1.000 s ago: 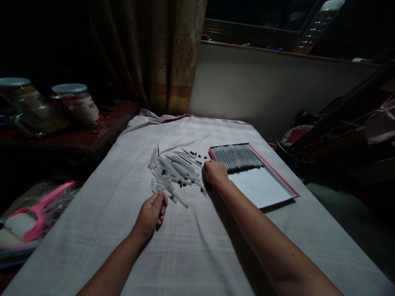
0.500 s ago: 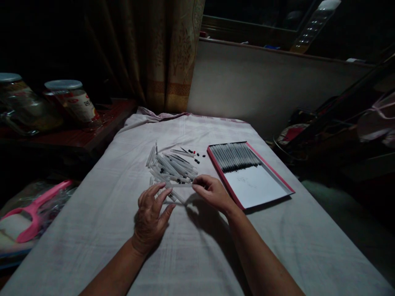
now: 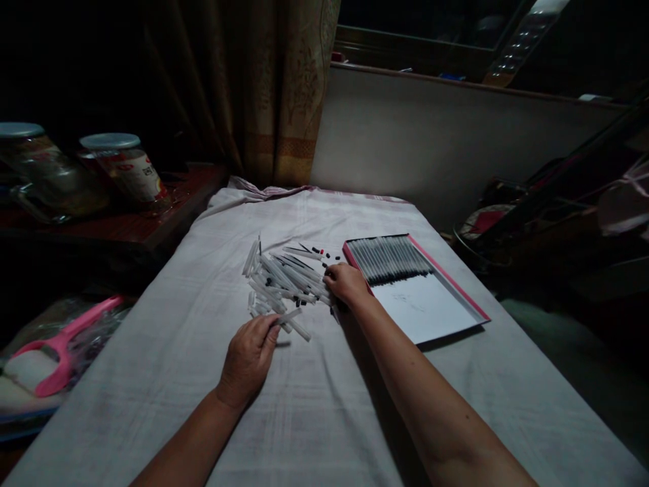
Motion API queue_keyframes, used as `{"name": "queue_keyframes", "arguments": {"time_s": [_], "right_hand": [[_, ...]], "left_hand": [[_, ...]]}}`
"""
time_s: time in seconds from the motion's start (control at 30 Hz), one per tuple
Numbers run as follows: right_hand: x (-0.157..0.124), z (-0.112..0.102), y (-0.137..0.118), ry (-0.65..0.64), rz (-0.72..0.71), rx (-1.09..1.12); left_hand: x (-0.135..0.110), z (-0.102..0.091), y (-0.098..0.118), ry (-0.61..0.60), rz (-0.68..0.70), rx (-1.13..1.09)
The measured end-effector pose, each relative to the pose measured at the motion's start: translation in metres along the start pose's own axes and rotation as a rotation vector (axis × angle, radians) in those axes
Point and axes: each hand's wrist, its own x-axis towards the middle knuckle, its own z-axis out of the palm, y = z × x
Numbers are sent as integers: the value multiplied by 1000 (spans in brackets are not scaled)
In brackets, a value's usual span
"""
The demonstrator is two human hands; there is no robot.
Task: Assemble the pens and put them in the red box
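One translucent tube [image 3: 291,315] sits pinched in our left hand [image 3: 251,353], its free end at the near edge of the loose pile [image 3: 284,274]. Our right hand [image 3: 349,284] curls at the pile's right side; whether it holds anything, we cannot tell. Just beside it, a row of tubes [image 3: 390,257] lies in the red-edged box [image 3: 436,312].

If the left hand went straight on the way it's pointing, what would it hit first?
Most likely the near edge of the pile of pale tubes. The left hand holds a tube that would probably touch first; its height above the pile is unclear.
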Motion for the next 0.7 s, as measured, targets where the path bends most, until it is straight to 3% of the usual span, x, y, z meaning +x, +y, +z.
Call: {"name": "queue_keyframes", "arguments": {"time_s": [0.13,0.27,0.33,0.43,0.5,0.6,0.7], "right_hand": [[0,2,-2,14,5,-30],[-11,-4,5,108,51,29],[-19,-6,9,227,62,260],[-33,-10,12,410,100,815],[-43,-15,10,466,130,1063],[-57,-26,2,505,110,1212],[-68,-39,-6,495,42,1199]], "left_hand": [[2,-2,2,-14,-66,-58],[4,-4,2,-22,-113,-93],[4,-4,2,-23,-130,-94],[4,-4,-1,-18,-152,-101],[4,-3,-3,-8,-171,-108],[3,-2,-5,-1,-193,-118],[2,-1,-7,14,-196,-130]]}}
